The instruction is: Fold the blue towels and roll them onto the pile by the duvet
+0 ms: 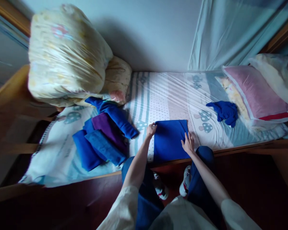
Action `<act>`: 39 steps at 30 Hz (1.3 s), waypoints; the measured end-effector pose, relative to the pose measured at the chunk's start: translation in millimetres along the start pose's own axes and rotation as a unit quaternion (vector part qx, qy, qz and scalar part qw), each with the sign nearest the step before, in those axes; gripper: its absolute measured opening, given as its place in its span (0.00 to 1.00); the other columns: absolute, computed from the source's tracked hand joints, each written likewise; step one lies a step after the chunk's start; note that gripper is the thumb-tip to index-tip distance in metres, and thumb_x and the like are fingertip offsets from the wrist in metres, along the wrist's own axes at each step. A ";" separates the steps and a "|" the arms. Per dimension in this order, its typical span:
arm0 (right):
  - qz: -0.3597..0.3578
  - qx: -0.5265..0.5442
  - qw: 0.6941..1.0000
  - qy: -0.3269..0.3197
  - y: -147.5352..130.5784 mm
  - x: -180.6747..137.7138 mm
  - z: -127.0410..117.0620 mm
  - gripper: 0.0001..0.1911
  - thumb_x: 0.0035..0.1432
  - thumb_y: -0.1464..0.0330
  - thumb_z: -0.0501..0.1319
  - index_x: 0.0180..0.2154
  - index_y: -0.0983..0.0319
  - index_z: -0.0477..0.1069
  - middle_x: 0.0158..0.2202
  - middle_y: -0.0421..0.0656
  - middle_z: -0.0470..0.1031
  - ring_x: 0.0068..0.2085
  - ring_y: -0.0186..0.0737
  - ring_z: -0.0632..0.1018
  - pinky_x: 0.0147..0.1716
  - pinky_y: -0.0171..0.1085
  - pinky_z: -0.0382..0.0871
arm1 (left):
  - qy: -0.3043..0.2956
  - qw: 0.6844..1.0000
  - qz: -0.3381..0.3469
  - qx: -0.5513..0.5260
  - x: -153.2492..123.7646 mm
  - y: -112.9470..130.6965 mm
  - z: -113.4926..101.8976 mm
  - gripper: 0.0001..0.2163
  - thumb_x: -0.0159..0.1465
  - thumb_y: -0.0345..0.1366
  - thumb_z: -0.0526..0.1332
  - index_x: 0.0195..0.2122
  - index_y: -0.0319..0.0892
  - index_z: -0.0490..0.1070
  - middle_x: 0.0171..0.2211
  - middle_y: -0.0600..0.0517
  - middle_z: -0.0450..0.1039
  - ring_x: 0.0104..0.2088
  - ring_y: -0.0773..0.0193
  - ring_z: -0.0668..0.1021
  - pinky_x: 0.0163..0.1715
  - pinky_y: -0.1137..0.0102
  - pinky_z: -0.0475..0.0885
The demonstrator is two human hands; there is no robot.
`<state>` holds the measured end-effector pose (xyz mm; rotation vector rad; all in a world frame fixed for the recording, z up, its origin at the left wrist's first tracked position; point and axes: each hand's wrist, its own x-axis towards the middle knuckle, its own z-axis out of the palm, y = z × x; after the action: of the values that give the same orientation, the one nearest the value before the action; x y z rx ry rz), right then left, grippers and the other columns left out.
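Observation:
A blue cloth (170, 140), roughly rectangular, lies flat near the front edge of the bed, with a small fold at its right side. My left hand (151, 130) pinches its upper left edge between thumb and fingers. On the opposite side my right hand (188, 143) rests with fingers apart, touching the right edge. Left of my arms lie folded cloths: a purple one (108, 129), a lighter blue one (105, 145), a dark blue one (87, 151) and a long blue one (120, 118). A crumpled blue cloth (224, 111) sits farther right.
The patterned bed sheet (163, 92) runs along the wall. A large yellow quilt bundle (67, 57) stands at the left, over a pillow (118, 76). At the right are a pink pillow (259, 92) and a pale curtain (220, 35). A wooden rail (244, 148) edges the bed.

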<state>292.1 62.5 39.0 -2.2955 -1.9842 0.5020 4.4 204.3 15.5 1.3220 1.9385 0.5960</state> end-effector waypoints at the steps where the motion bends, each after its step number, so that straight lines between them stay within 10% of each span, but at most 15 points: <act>1: -0.006 0.004 1.000 0.015 -4.3 5.6 2.1 0.34 0.69 0.61 0.54 0.72 0.63 0.54 0.75 0.54 0.50 0.73 0.55 0.56 0.68 0.52 0.54 | -0.001 1.000 -0.010 0.003 1.4 3.2 1.9 0.19 0.65 0.35 0.63 0.56 0.36 0.75 0.51 0.39 0.80 0.53 0.52 0.80 0.56 0.63 0.71; 13: -0.081 0.013 0.996 -0.046 -37.1 64.2 -15.8 0.34 0.71 0.59 0.51 0.74 0.59 0.51 0.76 0.48 0.44 0.76 0.54 0.48 0.73 0.52 0.44 | 0.057 0.998 -0.037 -0.012 31.2 13.3 7.2 0.12 0.63 0.30 0.57 0.42 0.38 0.79 0.36 0.42 0.81 0.47 0.50 0.81 0.54 0.59 0.71; 18: -0.092 -0.003 0.994 -0.054 -41.9 90.7 -12.6 0.33 0.72 0.58 0.49 0.74 0.61 0.51 0.76 0.48 0.44 0.76 0.52 0.47 0.73 0.54 0.42 | 0.095 0.992 0.056 0.068 -0.3 18.9 19.4 0.19 0.68 0.33 0.53 0.58 0.38 0.72 0.58 0.36 0.73 0.64 0.45 0.70 0.65 0.49 0.60; 23: -0.114 -0.029 0.993 -0.023 -22.2 108.0 -4.9 0.34 0.73 0.56 0.48 0.74 0.62 0.50 0.77 0.48 0.43 0.76 0.49 0.45 0.73 0.55 0.38 | -0.030 0.962 0.249 0.104 -41.1 14.5 48.6 0.27 0.70 0.41 0.54 0.69 0.39 0.62 0.73 0.42 0.53 0.74 0.48 0.52 0.73 0.51 0.44; 39: -0.086 -0.067 0.992 -0.064 9.6 164.0 36.4 0.38 0.74 0.53 0.38 0.75 0.68 0.34 0.77 0.49 0.27 0.76 0.47 0.33 0.73 0.56 0.32 | 0.002 0.980 0.177 0.090 -18.1 -8.6 61.2 0.36 0.72 0.49 0.50 0.74 0.30 0.45 0.76 0.40 0.40 0.76 0.51 0.39 0.74 0.53 0.34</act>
<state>309.7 214.6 -30.8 -2.1886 -2.3178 0.5283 50.1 183.3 -24.8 1.8035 1.8032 0.6022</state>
